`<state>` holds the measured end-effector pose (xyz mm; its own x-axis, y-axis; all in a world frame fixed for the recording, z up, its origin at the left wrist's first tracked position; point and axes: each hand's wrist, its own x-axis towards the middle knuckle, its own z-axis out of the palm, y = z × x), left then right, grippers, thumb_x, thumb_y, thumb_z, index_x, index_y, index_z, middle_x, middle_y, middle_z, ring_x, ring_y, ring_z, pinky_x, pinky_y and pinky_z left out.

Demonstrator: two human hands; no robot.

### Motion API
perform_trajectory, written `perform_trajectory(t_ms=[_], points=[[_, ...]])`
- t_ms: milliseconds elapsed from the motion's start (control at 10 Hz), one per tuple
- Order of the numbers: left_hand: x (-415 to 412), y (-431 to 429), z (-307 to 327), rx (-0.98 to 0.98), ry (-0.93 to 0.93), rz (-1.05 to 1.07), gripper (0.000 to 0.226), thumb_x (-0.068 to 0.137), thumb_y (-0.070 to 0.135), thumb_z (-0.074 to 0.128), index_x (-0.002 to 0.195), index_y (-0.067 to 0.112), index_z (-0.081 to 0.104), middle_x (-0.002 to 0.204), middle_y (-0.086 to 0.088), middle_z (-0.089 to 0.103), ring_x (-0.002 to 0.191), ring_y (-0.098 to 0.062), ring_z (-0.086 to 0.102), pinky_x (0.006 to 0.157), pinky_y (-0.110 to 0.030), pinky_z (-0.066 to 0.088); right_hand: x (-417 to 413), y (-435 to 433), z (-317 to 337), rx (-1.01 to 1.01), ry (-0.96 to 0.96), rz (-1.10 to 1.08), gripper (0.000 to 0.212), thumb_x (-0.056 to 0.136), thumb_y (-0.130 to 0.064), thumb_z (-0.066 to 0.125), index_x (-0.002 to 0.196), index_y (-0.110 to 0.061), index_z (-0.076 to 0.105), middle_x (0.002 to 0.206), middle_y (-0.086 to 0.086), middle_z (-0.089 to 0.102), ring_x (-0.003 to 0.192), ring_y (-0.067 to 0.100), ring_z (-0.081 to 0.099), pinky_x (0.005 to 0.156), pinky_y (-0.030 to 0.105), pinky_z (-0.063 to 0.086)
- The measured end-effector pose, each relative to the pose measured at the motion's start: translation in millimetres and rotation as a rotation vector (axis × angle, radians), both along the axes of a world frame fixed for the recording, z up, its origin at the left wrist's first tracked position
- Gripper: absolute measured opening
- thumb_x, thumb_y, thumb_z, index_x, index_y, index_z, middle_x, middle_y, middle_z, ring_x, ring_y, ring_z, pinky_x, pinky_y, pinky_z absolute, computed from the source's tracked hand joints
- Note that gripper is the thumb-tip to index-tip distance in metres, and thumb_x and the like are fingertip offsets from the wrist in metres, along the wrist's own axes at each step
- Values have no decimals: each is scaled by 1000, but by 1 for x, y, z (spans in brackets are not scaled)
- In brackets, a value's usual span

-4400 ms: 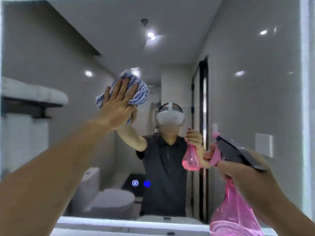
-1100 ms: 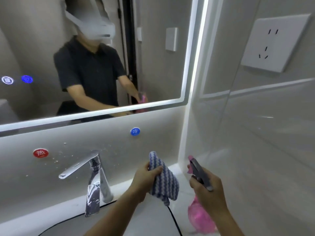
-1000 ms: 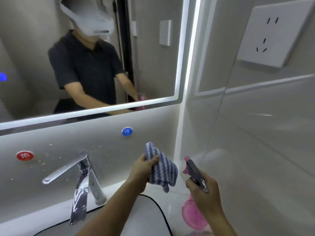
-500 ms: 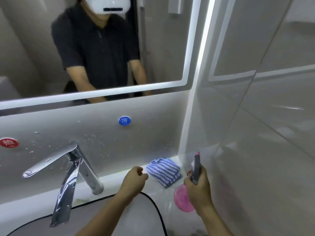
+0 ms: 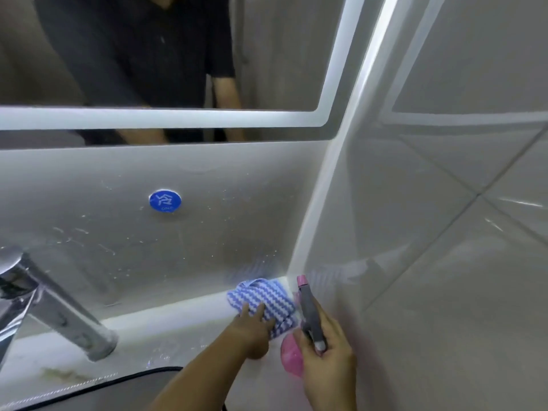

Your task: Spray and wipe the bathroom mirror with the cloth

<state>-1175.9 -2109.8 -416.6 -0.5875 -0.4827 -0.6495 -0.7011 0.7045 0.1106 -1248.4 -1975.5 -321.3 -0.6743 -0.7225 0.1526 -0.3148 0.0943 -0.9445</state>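
The cloth [image 5: 262,304] lies bunched on the tabletop [image 5: 178,324], in the corner where the back panel meets the side wall. The left hand [image 5: 252,330] rests on its near edge with fingers spread flat, not gripping. The right hand [image 5: 324,360], just right of the left hand, is wrapped around the spray bottle [image 5: 308,318], which stands near or on the tabletop. Judged from this layout, wiping appears finished and both items are being put down. The mirror [image 5: 281,54], above both hands, shows no visible streaks. The cloth is soft, ribbed, blue-and-white striped; the bottle has a grey trigger head and translucent pink body.
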Motion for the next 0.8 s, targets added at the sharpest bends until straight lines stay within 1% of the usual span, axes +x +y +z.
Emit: perform_trajectory(t_ms=[100,200,300,400,500,600,700,800], points=[[6,-4,13,-14,109,-22,61,98,23,35,151,25,6,160,-4,-7,147,-27,-6,118,-46,9,-4,-13,-3,-55,-121,-6,47,68,18,65,110,-3,65,101,10,67,79,-11,62,68,2,45],[40,-12,35,7,169,234,67,93,17,37,151,22,3,161,-3,0,145,-23,16,115,-38,21,-5,-39,-9,-71,-166,9,49,70,12,67,109,-18,65,96,-2,69,74,-14,61,66,0,43],[81,-13,55,-34,198,328,51,96,21,33,147,17,27,158,-4,20,140,-21,29,112,-31,26,-9,-74,-23,-2,-184,-15,45,72,1,69,111,-22,66,83,-1,67,65,-8,58,64,1,42],[115,-1,69,-87,323,383,45,96,26,36,140,24,39,151,6,35,135,-14,36,107,-25,30,-10,-97,-43,153,-212,5,39,77,-8,66,115,-17,64,87,7,69,72,11,59,68,20,44],[134,10,83,-166,475,399,42,96,31,38,138,30,42,150,14,34,136,-6,33,106,-20,27,-6,-100,-53,234,-157,-34,44,79,-16,65,122,-17,58,97,11,71,85,24,64,71,25,43],[142,20,100,-213,539,405,40,97,32,38,137,32,43,148,17,36,135,-2,32,105,-16,24,0,-91,-46,275,-173,-105,66,74,-18,71,134,-11,42,127,12,60,110,30,59,89,32,45],[148,35,124,-261,619,442,38,96,33,41,133,32,46,141,17,46,128,-3,41,100,-16,29,26,-62,-27,169,-187,-218,59,75,-22,70,127,-7,46,131,16,53,121,30,51,97,33,41],[154,45,147,-306,710,558,33,94,28,46,126,27,56,128,11,60,115,-8,55,94,-22,38,57,-41,7,17,-250,-171,19,81,-16,64,99,-13,60,104,12,64,103,30,61,85,31,46]])
